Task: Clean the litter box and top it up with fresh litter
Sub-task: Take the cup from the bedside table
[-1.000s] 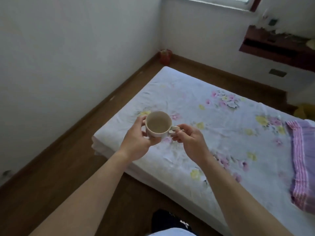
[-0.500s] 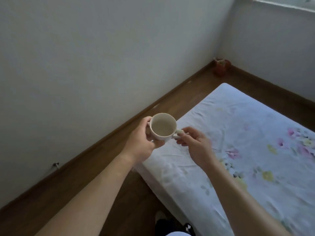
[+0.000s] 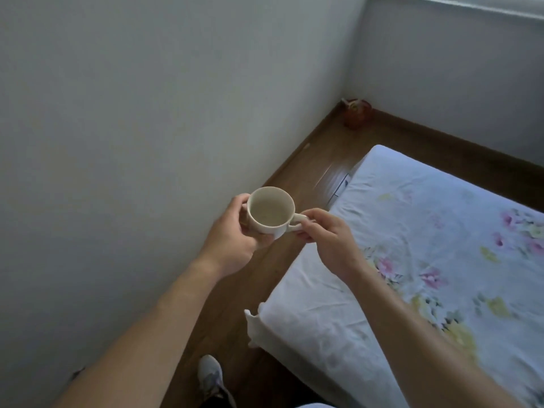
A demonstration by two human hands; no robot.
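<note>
left hand (image 3: 232, 241) cupping cup (image 3: 270, 209), right hand (image 3: 329, 240) fingers pinching handle

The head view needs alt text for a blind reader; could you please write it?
A person holds a cream cup in both hands: the left hand wraps its body, the right hand pinches the handle. Below lie a wooden floor, a white wall and a floral-sheeted mattress, with a red pot in the corner.

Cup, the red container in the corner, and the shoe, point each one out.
cup (image 3: 270, 208), head view, inside of its bowl.
red container (image 3: 357, 114), head view, its front wall.
shoe (image 3: 209, 373), head view, top of its toe.
</note>
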